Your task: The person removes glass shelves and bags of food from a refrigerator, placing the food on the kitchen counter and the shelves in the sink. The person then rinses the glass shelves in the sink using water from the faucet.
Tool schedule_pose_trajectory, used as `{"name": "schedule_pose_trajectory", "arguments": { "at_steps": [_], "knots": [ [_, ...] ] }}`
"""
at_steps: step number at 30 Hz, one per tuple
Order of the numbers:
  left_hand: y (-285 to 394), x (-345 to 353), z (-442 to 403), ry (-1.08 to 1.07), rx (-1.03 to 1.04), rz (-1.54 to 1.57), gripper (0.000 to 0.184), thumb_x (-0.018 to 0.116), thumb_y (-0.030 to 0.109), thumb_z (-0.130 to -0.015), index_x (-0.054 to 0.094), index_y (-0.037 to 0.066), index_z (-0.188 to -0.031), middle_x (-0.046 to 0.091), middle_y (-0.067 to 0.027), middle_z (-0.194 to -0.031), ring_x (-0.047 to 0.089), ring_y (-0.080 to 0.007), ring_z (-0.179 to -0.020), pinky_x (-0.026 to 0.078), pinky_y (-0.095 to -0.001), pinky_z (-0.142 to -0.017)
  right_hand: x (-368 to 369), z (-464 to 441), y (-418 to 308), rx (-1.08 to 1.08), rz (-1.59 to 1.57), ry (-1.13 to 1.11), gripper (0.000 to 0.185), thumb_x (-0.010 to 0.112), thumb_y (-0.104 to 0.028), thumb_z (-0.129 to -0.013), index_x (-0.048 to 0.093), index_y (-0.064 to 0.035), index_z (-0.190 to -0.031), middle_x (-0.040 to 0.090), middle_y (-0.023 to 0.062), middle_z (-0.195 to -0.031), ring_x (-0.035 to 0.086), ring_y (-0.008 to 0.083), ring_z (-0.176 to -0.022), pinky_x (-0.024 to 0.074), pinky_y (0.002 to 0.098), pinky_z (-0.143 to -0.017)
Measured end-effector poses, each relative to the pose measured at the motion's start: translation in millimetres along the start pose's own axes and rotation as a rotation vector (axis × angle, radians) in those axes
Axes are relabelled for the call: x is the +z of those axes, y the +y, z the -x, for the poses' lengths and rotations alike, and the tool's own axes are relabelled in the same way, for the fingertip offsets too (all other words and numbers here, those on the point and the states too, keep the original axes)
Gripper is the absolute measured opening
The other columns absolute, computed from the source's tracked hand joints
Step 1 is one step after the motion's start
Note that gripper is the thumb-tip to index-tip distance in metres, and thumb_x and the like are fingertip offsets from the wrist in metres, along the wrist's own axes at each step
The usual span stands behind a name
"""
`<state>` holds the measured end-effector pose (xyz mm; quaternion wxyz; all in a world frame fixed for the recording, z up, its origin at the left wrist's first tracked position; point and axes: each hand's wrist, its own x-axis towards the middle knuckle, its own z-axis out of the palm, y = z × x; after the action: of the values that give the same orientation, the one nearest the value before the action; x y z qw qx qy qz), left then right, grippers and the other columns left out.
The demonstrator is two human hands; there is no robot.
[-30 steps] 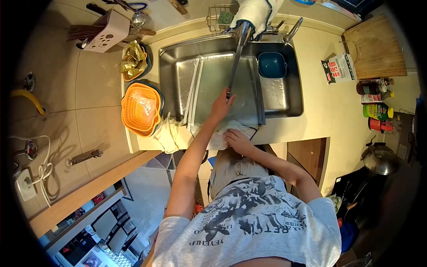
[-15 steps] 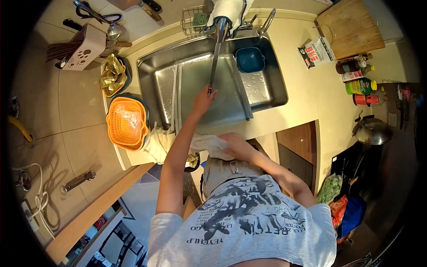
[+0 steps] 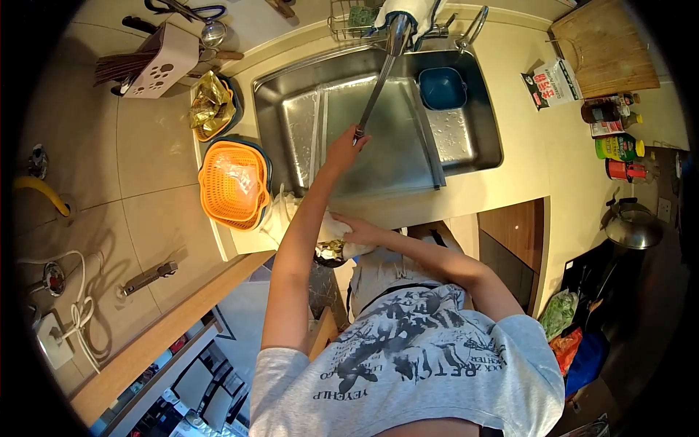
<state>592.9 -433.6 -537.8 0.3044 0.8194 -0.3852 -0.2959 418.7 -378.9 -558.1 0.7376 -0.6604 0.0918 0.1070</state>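
Note:
My left hand (image 3: 345, 151) is closed around the lower end of a long metal pole (image 3: 376, 95). At the pole's far end is a white cloth head (image 3: 411, 13) with dark blue edging, close to the faucet. My right hand (image 3: 355, 230) grips a white cloth (image 3: 289, 215) at the counter's front edge; part of the cloth hangs down beside my left forearm. Beneath the pole, a flat translucent panel (image 3: 386, 156) with strips along its sides lies across the steel sink (image 3: 484, 135) and reaches over its front rim.
A blue basin (image 3: 443, 89) sits in the sink's right back corner. Left of the sink are an orange basket (image 3: 231, 191) and a gold foil bag (image 3: 212, 103) in another basket. A white packet (image 3: 553, 84), a cutting board (image 3: 604, 47) and several bottles stand to the right.
The view has shifted, so the counter sits further right and slightly higher. My right hand has moved left with the white cloth, towards my left forearm. My left hand keeps holding the pole.

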Motion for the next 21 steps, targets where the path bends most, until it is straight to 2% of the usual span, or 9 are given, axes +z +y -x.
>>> {"name": "schedule_pose_trajectory", "arguments": {
  "at_steps": [2, 5, 7, 10, 14, 16, 18, 19, 21],
  "knots": [
    [-1, -1, 0, -0.033, -0.016, -0.011, 0.034, 0.051, 0.038, -0.079, 0.046, 0.009, -0.095, 0.057, -0.0055, -0.068, 0.056, -0.0225, -0.065, 0.041, -0.0333, -0.058, -5, 1, -23, -0.091, 0.147, -0.004, 0.051, 0.048, -0.012, -0.068, 0.040, -0.0033, -0.117, 0.041, 0.0191, -0.120, 0.043, 0.0312, -0.107, 0.0324, 0.0335, -0.091],
    [-2, -1, -5, -0.074, 0.008, -0.038, 0.035, 0.050, 0.038, -0.080, 0.046, 0.008, -0.096, 0.056, -0.0058, -0.070, 0.056, -0.0231, -0.066, 0.041, -0.0334, -0.059, -9, 7, -63, 0.054, 0.120, -0.244, 0.044, 0.047, -0.011, -0.066, 0.048, -0.0054, -0.110, 0.054, 0.0178, -0.103, 0.052, 0.0298, -0.094, 0.0388, 0.0347, -0.083],
    [-2, -1, -6, -0.095, 0.004, -0.035, 0.035, 0.051, 0.038, -0.079, 0.046, 0.009, -0.097, 0.057, -0.0065, -0.071, 0.056, -0.0238, -0.067, 0.041, -0.0336, -0.060, 20, 23, -71, -0.121, 0.198, -0.381, 0.040, 0.047, -0.010, -0.065, 0.053, -0.0063, -0.104, 0.059, 0.0174, -0.086, 0.056, 0.0302, -0.082, 0.0425, 0.0367, -0.075],
    [-17, 1, -8, -0.069, 0.045, -0.005, 0.036, 0.050, 0.039, -0.079, 0.046, 0.008, -0.098, 0.057, -0.0081, -0.075, 0.056, -0.0254, -0.069, 0.041, -0.0342, -0.061, 24, 35, -89, -0.231, 0.081, -0.302, 0.042, 0.048, -0.009, -0.064, 0.052, -0.0061, -0.105, 0.058, 0.0183, -0.082, 0.056, 0.0320, -0.078, 0.0434, 0.0371, -0.072],
    [-4, 1, -2, -0.094, 0.013, -0.068, 0.037, 0.050, 0.039, -0.080, 0.045, 0.007, -0.099, 0.059, -0.0110, -0.084, 0.056, -0.0270, -0.076, 0.042, -0.0353, -0.065, -30, 74, -108, -0.059, 0.042, -0.294, 0.050, 0.052, -0.009, -0.065, 0.045, -0.0057, -0.114, 0.055, 0.0138, -0.101, 0.054, 0.0269, -0.089, 0.0407, 0.0332, -0.080],
    [1, 8, 0, -0.130, 0.005, 0.008, 0.038, 0.050, 0.039, -0.080, 0.045, 0.007, -0.099, 0.058, -0.0114, -0.085, 0.056, -0.0271, -0.078, 0.042, -0.0352, -0.067, -71, 109, -114, -0.003, -0.115, -0.160, 0.050, 0.055, -0.010, -0.068, 0.042, -0.0049, -0.116, 0.051, 0.0106, -0.110, 0.050, 0.0226, -0.098, 0.0373, 0.0320, -0.085],
    [0, 16, 0, -0.148, -0.026, 0.071, 0.038, 0.050, 0.039, -0.080, 0.046, 0.006, -0.099, 0.058, -0.0118, -0.087, 0.056, -0.0273, -0.079, 0.042, -0.0352, -0.068, -113, 158, -109, 0.056, -0.132, 0.208, 0.047, 0.055, -0.009, -0.072, 0.042, -0.0051, -0.116, 0.052, 0.0090, -0.108, 0.049, 0.0183, -0.100, 0.0375, 0.0311, -0.086],
    [-3, 26, 0, -0.126, -0.017, 0.112, 0.038, 0.050, 0.039, -0.080, 0.046, 0.006, -0.098, 0.058, -0.0120, -0.086, 0.056, -0.0272, -0.079, 0.042, -0.0346, -0.069, -136, 174, -123, -0.042, 0.254, 0.346, 0.045, 0.055, -0.008, -0.073, 0.042, -0.0046, -0.116, 0.053, 0.0087, -0.107, 0.050, 0.0169, -0.097, 0.0397, 0.0301, -0.084],
    [3, 37, 0, -0.094, -0.010, 0.146, 0.038, 0.050, 0.039, -0.079, 0.047, 0.005, -0.097, 0.058, -0.0122, -0.085, 0.055, -0.0270, -0.079, 0.042, -0.0340, -0.070, -179, 221, -121, 0.078, 0.278, 0.676, 0.045, 0.054, -0.003, -0.069, 0.044, -0.0030, -0.114, 0.055, 0.0087, -0.103, 0.051, 0.0167, -0.094, 0.0413, 0.0288, -0.081]
  ]
}}
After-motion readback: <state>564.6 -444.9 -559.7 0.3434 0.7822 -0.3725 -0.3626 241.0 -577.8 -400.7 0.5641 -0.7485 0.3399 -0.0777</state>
